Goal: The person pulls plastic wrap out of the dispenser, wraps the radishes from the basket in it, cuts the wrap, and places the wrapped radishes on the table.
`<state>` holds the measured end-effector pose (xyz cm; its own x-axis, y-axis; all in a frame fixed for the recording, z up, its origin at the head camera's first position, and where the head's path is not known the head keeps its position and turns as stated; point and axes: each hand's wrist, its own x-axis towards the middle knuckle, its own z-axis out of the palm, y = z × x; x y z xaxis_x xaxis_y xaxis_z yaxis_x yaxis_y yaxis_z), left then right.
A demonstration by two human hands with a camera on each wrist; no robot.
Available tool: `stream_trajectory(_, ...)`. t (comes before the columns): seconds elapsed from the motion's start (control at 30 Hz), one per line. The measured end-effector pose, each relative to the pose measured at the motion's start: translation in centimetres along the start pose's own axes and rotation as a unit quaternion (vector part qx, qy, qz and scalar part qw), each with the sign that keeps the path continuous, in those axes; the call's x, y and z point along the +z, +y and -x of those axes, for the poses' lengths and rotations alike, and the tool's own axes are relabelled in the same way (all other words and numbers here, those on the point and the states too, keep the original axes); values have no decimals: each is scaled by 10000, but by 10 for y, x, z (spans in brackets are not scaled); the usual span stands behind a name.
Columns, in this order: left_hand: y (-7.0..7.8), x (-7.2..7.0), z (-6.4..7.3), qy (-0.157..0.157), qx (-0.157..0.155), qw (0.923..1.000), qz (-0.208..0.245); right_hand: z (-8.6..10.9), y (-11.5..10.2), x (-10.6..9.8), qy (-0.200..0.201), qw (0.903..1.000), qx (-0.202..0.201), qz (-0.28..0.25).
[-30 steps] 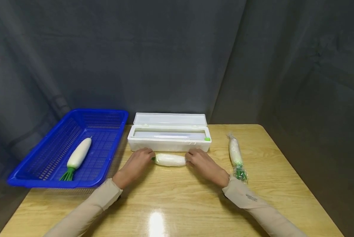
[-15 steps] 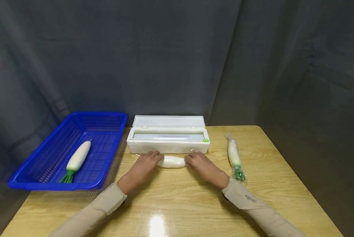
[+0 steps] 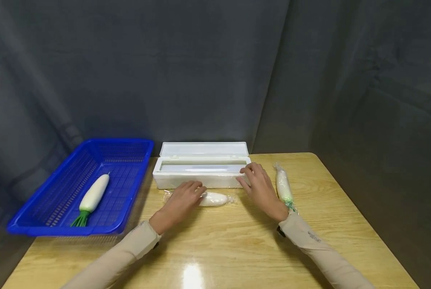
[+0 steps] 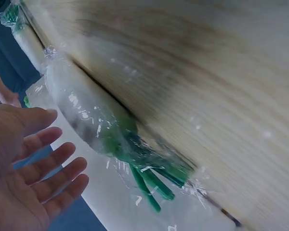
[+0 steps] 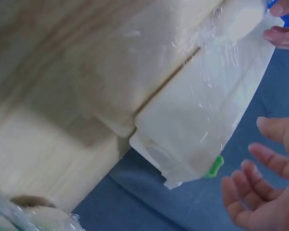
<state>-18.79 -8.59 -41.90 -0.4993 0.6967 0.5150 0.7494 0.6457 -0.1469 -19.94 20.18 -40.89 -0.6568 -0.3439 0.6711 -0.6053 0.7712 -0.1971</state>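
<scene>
A white radish [image 3: 215, 199] in clear plastic wrap lies on the table, along the front of the white cling film box [image 3: 194, 182]. My left hand [image 3: 184, 198] is over the radish's leafy end; the left wrist view shows its fingers spread loosely beside the wrapped radish [image 4: 86, 108], holding nothing. Green stalks [image 4: 156, 185] show through the film there. My right hand [image 3: 261, 188] hovers at the box's right end with relaxed fingers. Near those fingertips sits the green slider [image 5: 214, 167] of the box, which my right hand hides in the head view.
A blue basket [image 3: 123, 224] on the left contains an unwrapped radish [image 3: 94, 194]. Another wrapped radish [image 3: 283, 184] lies on the right, partly behind my right wrist. The box's lid [image 3: 204, 149] stands raised at the back, before a dark curtain [image 3: 147, 72].
My right hand has let go of the radish's right end and moved up and right to the box's end. The left hand has shifted right, over the leafy end.
</scene>
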Motion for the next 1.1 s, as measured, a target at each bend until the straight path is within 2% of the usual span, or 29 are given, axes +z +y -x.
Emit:
stream_trajectory(0.1, 2, 0, -6, 46, 7, 10000, 87, -2, 4, -1, -88, 9988, 451, -139)
stream_trajectory(0.23, 4, 0, -17, 115, -8, 9997, 194, -3, 9, 1, -551, 9896, 1231, -492)
stream_trajectory(0.37, 8, -2, -29, 57, -51, 9993, 376, -2, 15, 4, -890, 9812, 1599, -610)
stream_trajectory(0.5, 11, -2, -41, 28, -96, 9985, 537, -1, 19, 6, -984, 9807, 1585, -584)
stream_trajectory(0.77, 18, 5, -71, -42, -175, 9964, 823, -3, 27, 6, -644, 9804, 1497, -1103)
stream_trajectory(0.93, 23, 11, -85, -243, -399, 9930, 1084, -5, 31, 5, -620, 9788, 1375, -1383)
stream_trajectory(1.1, 31, 14, -100, -511, -583, 9918, 1015, -5, 33, 4, -612, 9788, 1213, -1534)
